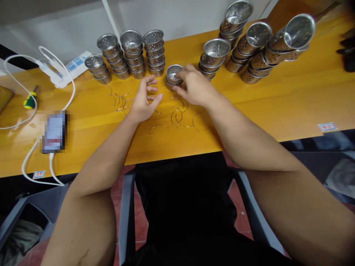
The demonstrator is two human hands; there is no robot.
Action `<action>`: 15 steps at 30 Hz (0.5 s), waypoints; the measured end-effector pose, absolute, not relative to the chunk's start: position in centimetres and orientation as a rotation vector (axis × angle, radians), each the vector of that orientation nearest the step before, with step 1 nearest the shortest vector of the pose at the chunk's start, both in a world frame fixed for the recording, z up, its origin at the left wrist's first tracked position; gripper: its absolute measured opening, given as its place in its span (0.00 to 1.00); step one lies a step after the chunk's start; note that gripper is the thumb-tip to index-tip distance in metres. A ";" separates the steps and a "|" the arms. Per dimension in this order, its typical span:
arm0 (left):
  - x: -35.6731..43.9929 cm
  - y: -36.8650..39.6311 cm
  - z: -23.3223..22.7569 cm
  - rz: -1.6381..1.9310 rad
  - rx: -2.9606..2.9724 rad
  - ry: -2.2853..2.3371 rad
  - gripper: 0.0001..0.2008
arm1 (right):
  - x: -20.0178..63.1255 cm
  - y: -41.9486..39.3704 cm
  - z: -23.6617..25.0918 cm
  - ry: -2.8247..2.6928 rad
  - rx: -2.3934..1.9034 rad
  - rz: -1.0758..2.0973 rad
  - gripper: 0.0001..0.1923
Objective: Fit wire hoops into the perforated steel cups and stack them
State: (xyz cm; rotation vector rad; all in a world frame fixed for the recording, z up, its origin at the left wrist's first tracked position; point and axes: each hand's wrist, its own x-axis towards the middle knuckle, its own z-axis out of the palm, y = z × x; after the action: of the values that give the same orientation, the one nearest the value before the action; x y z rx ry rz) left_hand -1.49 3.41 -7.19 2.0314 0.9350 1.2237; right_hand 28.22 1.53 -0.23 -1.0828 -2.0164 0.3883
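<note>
A short stack of perforated metal cups (171, 80) stands on the wooden table in front of me. My right hand (194, 84) is at the right side of this stack, thumb low outside and fingers at the rim of the upper cup, gripping it. To the left, my left hand (144, 99) is held with fingers apart and nothing in it, just short of the stack. Thin curved wire pieces (177, 116) lie loose on the table between and below the hands. More curved wires (119, 101) are scattered left of my left hand.
Taller stacks of perforated cups (133, 55) stand at the back left. Several leaning cup stacks (257, 48) rise at the back right. A power strip (70, 70) with white cables, a green-yellow screwdriver (30, 100) and a phone on charge (54, 132) are on the left.
</note>
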 end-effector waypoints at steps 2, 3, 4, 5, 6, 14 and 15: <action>-1.6 3.7 -7.4 1.231 2.047 0.919 0.42 | 27.9 2.5 -2.0 -2.010 -1.099 0.431 0.28; -1.6 3.8 -7.5 1.236 2.054 0.906 0.43 | 27.9 2.8 -2.5 -1.997 -1.095 0.447 0.27; -1.7 3.9 -7.6 1.243 2.057 0.897 0.43 | 27.9 2.9 -2.6 -1.982 -1.090 0.459 0.27; -1.7 4.0 -7.7 1.247 2.058 0.893 0.44 | 27.9 3.0 -2.5 -1.971 -1.088 0.467 0.26; -1.8 4.1 -7.7 1.249 2.056 0.895 0.44 | 27.9 2.9 -2.2 -1.962 -1.089 0.470 0.26; -1.8 3.9 -7.7 1.201 2.039 0.936 0.47 | 26.7 1.6 -0.6 -1.872 -1.028 0.500 0.32; -1.8 3.9 -7.7 1.202 2.035 0.938 0.47 | 26.5 1.3 -0.4 -1.857 -1.022 0.498 0.33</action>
State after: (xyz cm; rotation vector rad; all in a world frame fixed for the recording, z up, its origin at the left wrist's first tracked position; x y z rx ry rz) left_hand -1.84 3.88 -7.73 2.0353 0.9376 1.2018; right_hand 26.53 1.32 -0.40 -1.0217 -1.8570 0.4982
